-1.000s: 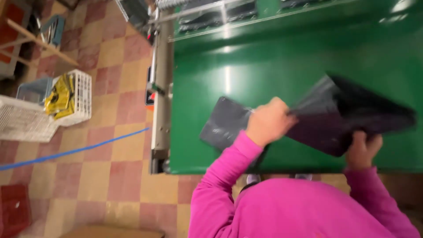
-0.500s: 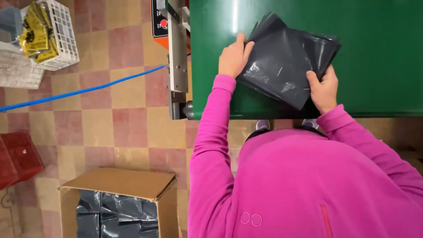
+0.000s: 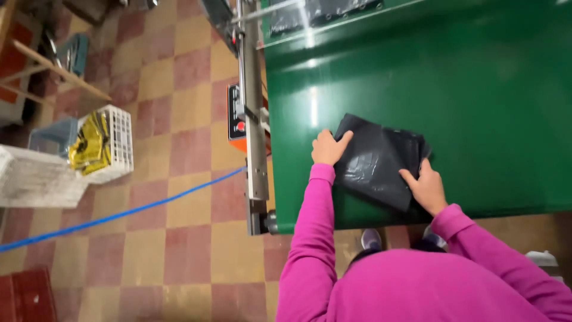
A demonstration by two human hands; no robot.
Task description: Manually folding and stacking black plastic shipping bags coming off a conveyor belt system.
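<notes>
open green belt point(image 3: 476, 89) beyond black bag point(image 3: 372, 161), metal rail point(image 3: 253, 119) leftward

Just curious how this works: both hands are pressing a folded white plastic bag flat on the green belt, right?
Not quite: the bag is black, not white. The head view shows the left hand at its left edge and the right hand on its right side, both on it, on the green belt.

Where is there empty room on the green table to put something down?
The green belt is bare to the right of and beyond the folded black bag, up to the dark bags at its far end. The near left corner is crowded: the left hand and right hand press the bag there.
</notes>
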